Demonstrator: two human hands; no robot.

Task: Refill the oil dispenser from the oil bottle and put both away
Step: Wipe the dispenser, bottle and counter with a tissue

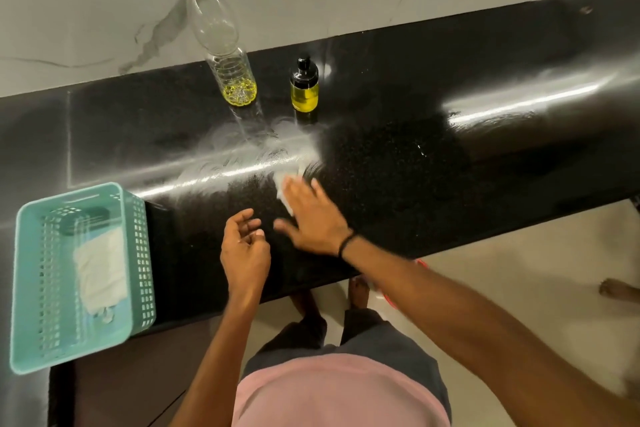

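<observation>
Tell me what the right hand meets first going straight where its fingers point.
Likely the oil bottle, beyond the tissue the right hand presses; depth is unclear.

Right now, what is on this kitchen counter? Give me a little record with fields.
Bottle: tall clear plastic oil bottle with yellow cap, upright, little oil at its bottom.
Dispenser: small glass oil dispenser with black top, upright beside the bottle, holding yellow oil.
Right hand: flat on a white tissue on the black stone counter.
Left hand: loosely curled, empty.
Basket: teal plastic basket at left, white cloth inside.
</observation>
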